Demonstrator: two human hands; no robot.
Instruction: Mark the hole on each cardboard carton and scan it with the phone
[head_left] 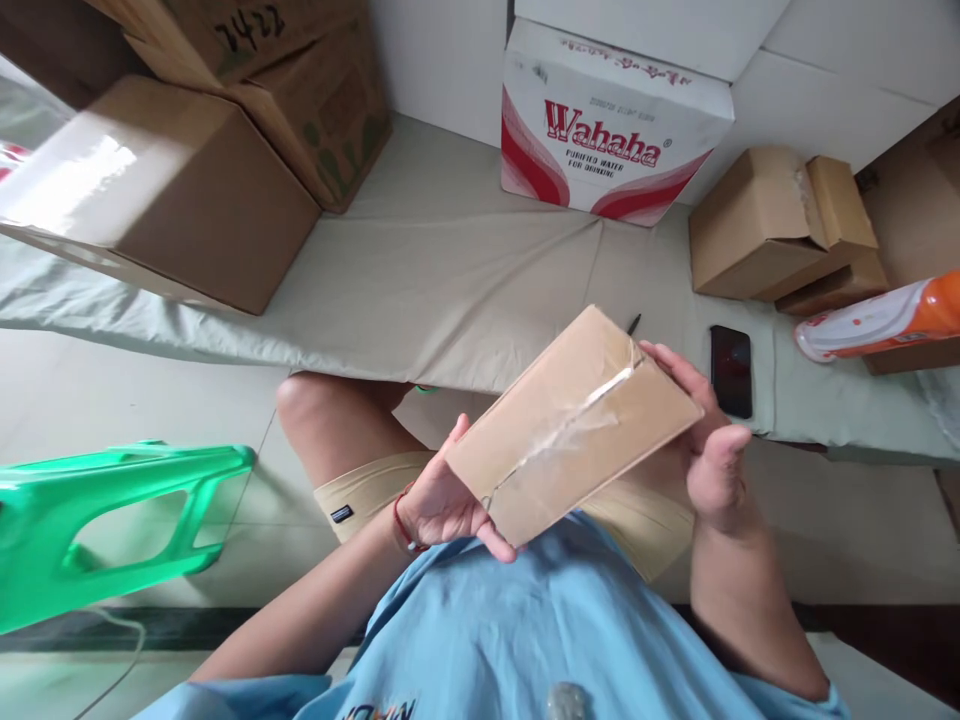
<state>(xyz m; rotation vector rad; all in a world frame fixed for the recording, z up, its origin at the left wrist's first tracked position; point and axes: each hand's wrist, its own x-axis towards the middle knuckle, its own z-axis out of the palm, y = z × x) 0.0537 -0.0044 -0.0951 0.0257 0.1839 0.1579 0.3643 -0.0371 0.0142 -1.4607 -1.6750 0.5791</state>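
A brown cardboard box [555, 450], closed with clear tape along its middle seam, is held tilted above my lap. My left hand [450, 500] supports its lower left end, with the thumb and fingers at the edges. At the right end, my right hand [712, 440] holds the box from the side, its fingers partly hidden behind it. A black pen [634, 324] shows just beyond the box, on the cloth-covered surface [450, 270].
A black phone [730, 371] lies right of the box. Behind stand a Wahaha carton [611, 130], large cartons [217, 190] at left and small boxes [757, 220] at right, near an orange-white bottle [885, 315]. A green stool [150, 510] stands at left.
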